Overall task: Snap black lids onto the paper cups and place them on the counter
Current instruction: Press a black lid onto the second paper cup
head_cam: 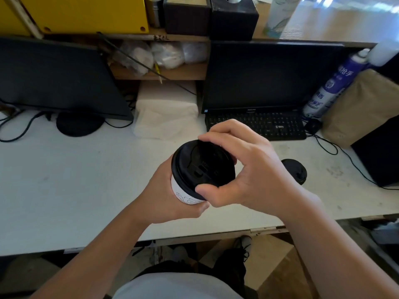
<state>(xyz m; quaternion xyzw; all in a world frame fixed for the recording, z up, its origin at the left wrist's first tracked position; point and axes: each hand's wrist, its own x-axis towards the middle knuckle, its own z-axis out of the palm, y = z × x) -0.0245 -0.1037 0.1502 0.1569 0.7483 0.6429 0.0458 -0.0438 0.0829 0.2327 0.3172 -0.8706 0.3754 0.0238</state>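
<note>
Hands meet over the white worktop (64,180), both busy with one paper cup (183,194). The left hand (164,197) wraps the cup's white wall from below and from the left, thumb curled under its near side, holding it up in the air above the worktop, tilted a little toward the camera. A faint line pattern shows on the bare strip of the cup's wall. The black lid (203,167) sits on the cup's mouth; the right hand (248,169) grips it from the right, thumb pressed on the near rim and forefinger hooked over the far rim. Whether the lid is seated all the way round cannot be told.

To the right, partly behind the right wrist, a second black-lidded cup (295,170) stands on the worktop, well apart from the held one. Behind the hands lies a black keyboard (257,125) in front of a dark monitor (269,76); another dark monitor (54,78) stands at the left on a round base. Between the two monitors rests a white wrapped bundle (166,108). At the far right a blue-and-white spray can (332,87) leans beside a brown paper bag (362,106), and a black mouse (313,125) lies near the keyboard's end.
</note>
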